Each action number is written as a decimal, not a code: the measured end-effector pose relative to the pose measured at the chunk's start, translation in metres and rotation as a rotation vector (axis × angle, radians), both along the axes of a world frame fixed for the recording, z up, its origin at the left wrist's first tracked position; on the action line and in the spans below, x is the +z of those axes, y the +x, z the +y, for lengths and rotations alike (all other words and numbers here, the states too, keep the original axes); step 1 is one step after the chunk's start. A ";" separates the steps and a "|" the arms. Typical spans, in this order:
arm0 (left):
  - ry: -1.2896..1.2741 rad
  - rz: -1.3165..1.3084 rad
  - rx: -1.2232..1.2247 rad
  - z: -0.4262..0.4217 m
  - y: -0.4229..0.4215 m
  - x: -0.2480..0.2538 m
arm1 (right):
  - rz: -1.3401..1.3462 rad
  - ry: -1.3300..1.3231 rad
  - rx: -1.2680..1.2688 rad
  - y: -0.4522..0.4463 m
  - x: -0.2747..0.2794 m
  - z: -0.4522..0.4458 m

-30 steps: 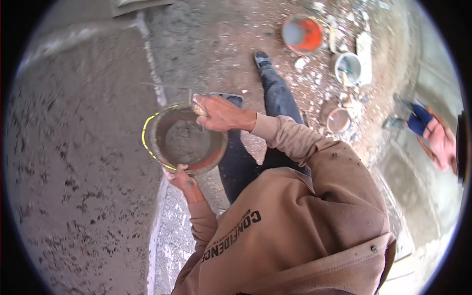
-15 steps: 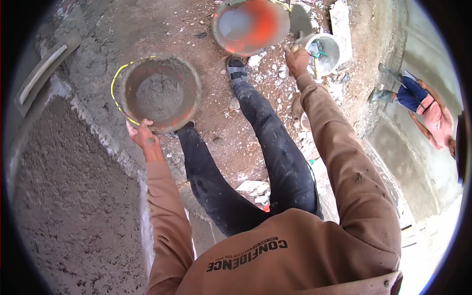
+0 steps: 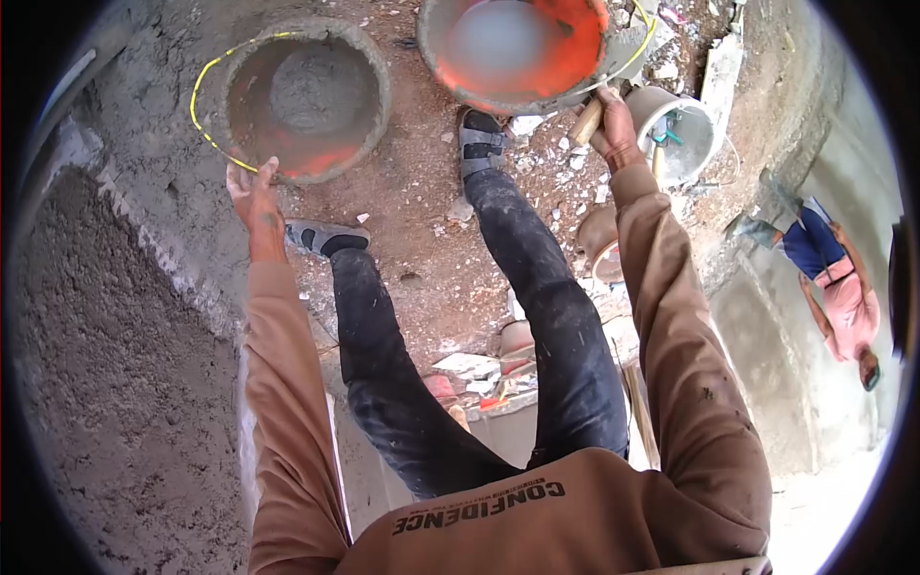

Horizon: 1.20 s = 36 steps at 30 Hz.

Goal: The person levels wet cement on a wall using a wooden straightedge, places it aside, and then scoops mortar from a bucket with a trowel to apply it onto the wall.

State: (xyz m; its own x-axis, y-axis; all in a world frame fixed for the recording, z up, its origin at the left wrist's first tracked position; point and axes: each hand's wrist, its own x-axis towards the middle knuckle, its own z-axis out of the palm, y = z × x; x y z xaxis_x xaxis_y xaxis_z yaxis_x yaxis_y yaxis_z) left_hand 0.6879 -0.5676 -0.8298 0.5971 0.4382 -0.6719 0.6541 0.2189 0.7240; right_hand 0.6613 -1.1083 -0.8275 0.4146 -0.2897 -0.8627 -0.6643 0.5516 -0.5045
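At the upper left is a wide bucket (image 3: 374, 144) holding grey mortar (image 3: 321, 91), with a yellow-striped handle lying over its side. My left hand (image 3: 254, 196) grips its near rim, where the handle joins. My right hand (image 3: 616, 125) is closed around the wooden handle of a trowel (image 3: 586, 122); its blade cannot be made out. Just beyond that hand stands an orange bucket (image 3: 575, 43), grey-crusted and holding cloudy liquid. The right fingers are close to its rim and yellow handle; whether they touch is unclear.
A pale bucket (image 3: 709, 144) with tools inside stands right of my right hand. A brown pot (image 3: 599, 235) lies nearer me, among rubble. Rough wet mortar (image 3: 125, 383) covers the left side. Another person (image 3: 843, 278) in a pink shirt is at the far right.
Both buckets now appear higher in view, and the mortar bucket shows tilted differently. My right hand has come beside the orange bucket, and the trowel blade no longer shows.
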 end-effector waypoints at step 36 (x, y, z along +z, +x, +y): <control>-0.272 0.296 0.268 0.192 -0.384 0.093 | -0.436 -1.193 0.700 0.019 0.195 0.364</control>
